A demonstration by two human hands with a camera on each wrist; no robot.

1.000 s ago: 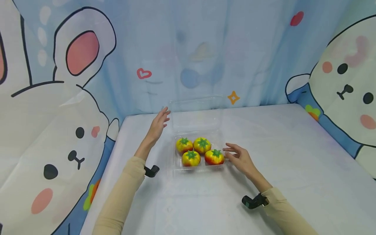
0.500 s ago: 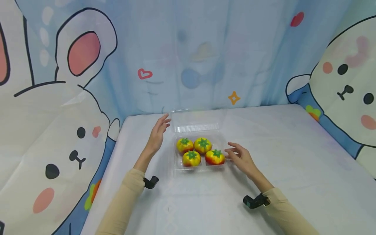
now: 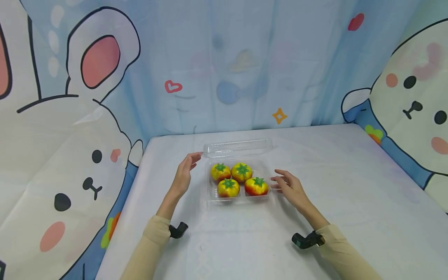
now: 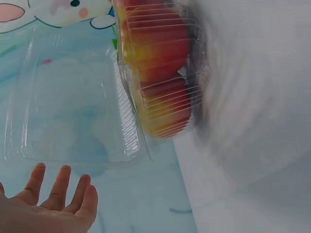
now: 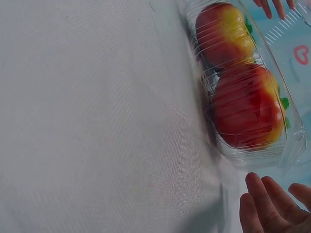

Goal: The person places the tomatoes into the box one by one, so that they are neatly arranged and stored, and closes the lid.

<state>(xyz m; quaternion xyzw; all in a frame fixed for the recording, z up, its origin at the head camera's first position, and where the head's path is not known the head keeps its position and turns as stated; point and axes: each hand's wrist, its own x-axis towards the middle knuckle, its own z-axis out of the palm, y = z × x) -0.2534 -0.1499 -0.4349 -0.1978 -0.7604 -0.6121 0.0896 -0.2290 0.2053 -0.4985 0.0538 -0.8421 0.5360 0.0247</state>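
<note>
A clear plastic clamshell box (image 3: 241, 200) sits mid-table with its lid (image 3: 238, 148) raised at the far side. Several yellow-red fruits with green star-shaped leaf tops, tomato- or persimmon-like, fill the base; one is the front right fruit (image 3: 256, 187). My left hand (image 3: 182, 177) is at the lid's left edge, fingers extended; in the left wrist view, the left hand's fingers (image 4: 58, 189) lie just by the lid rim, and contact is unclear. Beside the base's right end, my right hand (image 3: 292, 190) has loosely bent fingers and holds nothing; touching cannot be told.
White cloth covers the table (image 3: 350, 182). A blue curtain (image 3: 241, 58) with cartoon bears hangs behind and along the left. Black wrist cameras sit on both sleeves, the left camera (image 3: 178, 230) and the right camera (image 3: 305, 240).
The lid's top edge has come down in the head view, and the lid looks much shorter. My left hand has lowered along with it. The right hand has shifted slightly right; the fruits stay put.
</note>
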